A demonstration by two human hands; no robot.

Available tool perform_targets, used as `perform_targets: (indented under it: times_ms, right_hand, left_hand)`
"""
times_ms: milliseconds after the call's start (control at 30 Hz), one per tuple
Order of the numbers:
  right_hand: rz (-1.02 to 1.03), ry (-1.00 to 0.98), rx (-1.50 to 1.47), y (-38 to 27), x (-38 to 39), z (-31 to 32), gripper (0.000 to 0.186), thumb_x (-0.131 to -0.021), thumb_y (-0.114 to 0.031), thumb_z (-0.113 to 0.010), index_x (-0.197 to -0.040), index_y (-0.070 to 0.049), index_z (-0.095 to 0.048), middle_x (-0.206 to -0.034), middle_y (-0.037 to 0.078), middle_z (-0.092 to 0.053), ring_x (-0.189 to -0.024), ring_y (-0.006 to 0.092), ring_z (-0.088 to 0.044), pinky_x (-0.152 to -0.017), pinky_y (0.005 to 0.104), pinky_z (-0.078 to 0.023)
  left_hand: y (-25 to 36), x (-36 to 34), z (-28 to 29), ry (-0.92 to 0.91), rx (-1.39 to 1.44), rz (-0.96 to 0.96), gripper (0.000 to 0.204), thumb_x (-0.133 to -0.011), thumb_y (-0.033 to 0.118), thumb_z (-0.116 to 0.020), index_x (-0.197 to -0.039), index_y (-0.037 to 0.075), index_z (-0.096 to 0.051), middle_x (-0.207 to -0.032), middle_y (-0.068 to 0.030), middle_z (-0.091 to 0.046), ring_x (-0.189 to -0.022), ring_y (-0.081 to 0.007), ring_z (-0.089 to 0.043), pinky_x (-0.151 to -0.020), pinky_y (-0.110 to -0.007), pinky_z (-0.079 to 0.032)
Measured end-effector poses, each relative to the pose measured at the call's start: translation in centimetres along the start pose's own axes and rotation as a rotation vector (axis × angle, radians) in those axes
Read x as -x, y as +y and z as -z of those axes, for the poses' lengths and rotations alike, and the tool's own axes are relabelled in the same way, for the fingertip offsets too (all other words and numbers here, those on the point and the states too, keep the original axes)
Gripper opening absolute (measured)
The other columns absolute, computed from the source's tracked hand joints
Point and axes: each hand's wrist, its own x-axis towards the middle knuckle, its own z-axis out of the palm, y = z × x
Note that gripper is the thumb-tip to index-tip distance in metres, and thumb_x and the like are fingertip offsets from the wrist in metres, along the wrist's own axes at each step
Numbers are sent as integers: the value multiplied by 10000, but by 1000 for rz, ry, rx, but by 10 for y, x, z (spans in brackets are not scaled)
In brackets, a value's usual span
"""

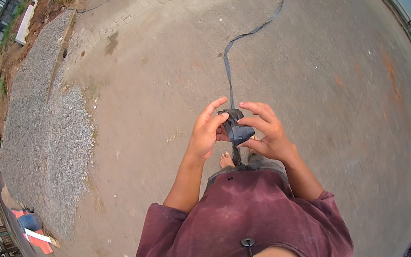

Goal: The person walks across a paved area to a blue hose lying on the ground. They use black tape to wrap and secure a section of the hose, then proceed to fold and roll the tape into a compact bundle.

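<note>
A dark folded bundle [239,133] of thin, flat black material is held in front of my waist. My left hand [208,132] grips its left side, thumb pressed on the upper part and index finger stretched out past it. On the right side, my right hand [267,130] has curved fingers at the bundle, with the thumb near its lower edge. A long flat dark strip [228,67] runs from the top of the bundle away over the ground, bending right and then curving back at the far end. Another dark length hangs below the bundle.
Paved ground [156,77] spreads around me. A heap of grey gravel [54,134] lies to the left beside a low kerb. Farther down that side are a blue drum [30,222] and an orange-and-white barrier [38,240]. My bare foot [226,160] shows below my hands.
</note>
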Motion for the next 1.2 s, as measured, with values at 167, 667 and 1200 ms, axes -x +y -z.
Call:
perform_targets:
  times_ms: [167,667,1200]
  right_hand:
    - [-34,-3,-185,10,-20,20,531,-706,-195,-901,-1163,-50,-672,-1218,127,-691,-1126,322,-641,-955,427,-507]
    - [-274,54,-190,33,-43,39,343,-892,-198,-793,-1150,-13,-662,-925,121,-720,-816,237,-682,-724,350,-530]
    - [164,380,332,42,-31,39,365,-742,3,-773,-1098,-50,-710,-1123,123,-669,-1026,328,-665,-840,421,-577]
  left_hand:
    - [-10,-23,-4,-90,123,50,281,-1052,235,-534,-1247,42,-595,-968,-83,-718,-744,-139,-715,-667,-307,-615]
    - [1,-26,-53,48,-711,-599,590,-900,186,-797,-1381,-18,-523,-1248,-187,-670,-1178,-283,-669,-969,-388,-547]
    - [-20,-34,-79,311,-591,-805,108,-974,42,-650,-1054,-26,-624,-785,-96,-702,-752,-136,-711,-648,-298,-550]
